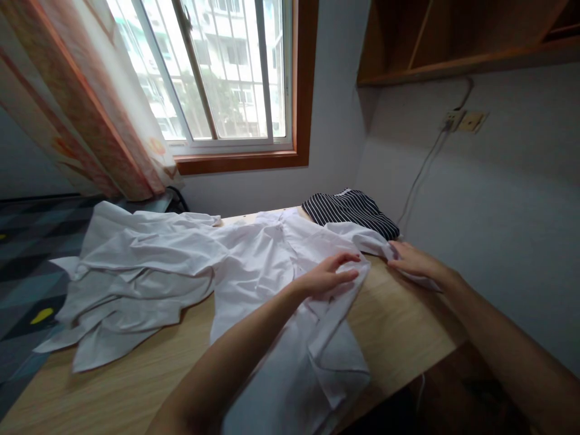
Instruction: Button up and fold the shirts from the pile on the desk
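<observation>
A white long-sleeved shirt [258, 260] lies spread on the wooden table, its lower part reaching toward me. My left hand [330, 278] rests on the shirt's right side near a folded-over edge, its thumb and fingers apart. One sleeve [362, 235] stretches to the right, toward the wall. My right hand [417, 263] is closed around this sleeve, and the cuff end hangs out below the palm. Left of the spread shirt is a loose heap of white cloth [140, 266], wrinkled and overlapping the shirt's other side. My left forearm hides part of the shirt front.
A folded black-and-white striped garment [348, 208] sits at the table's [408, 314] back right corner. A bed with a dark checked cover [22, 272] adjoins on the left. A power cord [419, 175] runs down the right wall, below a wooden shelf [453, 66].
</observation>
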The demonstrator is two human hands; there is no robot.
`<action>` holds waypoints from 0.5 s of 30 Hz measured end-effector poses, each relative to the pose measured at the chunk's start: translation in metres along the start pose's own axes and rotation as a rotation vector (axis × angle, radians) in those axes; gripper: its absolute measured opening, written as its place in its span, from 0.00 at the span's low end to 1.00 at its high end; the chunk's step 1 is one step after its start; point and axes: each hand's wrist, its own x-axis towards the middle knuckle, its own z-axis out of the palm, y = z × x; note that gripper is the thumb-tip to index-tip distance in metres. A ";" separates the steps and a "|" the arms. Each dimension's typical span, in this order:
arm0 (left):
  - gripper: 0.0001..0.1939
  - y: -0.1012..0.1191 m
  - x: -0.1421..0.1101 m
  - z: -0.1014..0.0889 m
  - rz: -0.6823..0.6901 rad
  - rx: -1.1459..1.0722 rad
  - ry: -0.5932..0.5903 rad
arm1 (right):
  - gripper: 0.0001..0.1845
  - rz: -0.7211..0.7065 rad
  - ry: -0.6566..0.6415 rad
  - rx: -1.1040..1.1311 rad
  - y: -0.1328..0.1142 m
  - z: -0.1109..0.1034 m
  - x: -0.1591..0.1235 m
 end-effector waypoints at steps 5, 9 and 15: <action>0.23 0.020 -0.067 -0.013 0.127 0.809 -0.035 | 0.29 -0.140 0.354 0.156 -0.042 -0.002 -0.037; 0.35 0.015 -0.142 -0.034 -0.153 1.196 0.120 | 0.41 -0.687 0.267 0.355 -0.111 -0.015 -0.084; 0.47 -0.007 -0.214 -0.051 -0.484 1.420 0.058 | 0.26 -0.885 -0.157 0.411 -0.160 -0.003 -0.106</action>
